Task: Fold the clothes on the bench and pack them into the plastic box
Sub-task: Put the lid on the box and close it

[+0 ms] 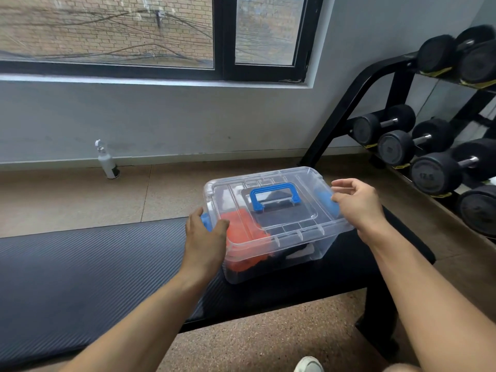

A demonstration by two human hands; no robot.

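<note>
Packing looked finished — clothes (orange and dark) lay inside the lidded plastic box on the bench. Left hand pressed its blue side latch; right hand hovered open, gripping nothing. Next: snap both latches.

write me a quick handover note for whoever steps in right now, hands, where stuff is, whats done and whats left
Left hand: pressed on the left end of the plastic box, over the blue latch there.
Right hand: open, fingers curled at the right blue latch, not clearly gripping it.
The box sits on the black bench with its clear lid on and the blue handle lying flat. Orange clothes and dark clothes show inside through the wall.
Done: no clothes show on the visible bench; packing looks finished and the lid is placed.
Left: confirm both latches are snapped shut; from here I cannot tell.
</note>
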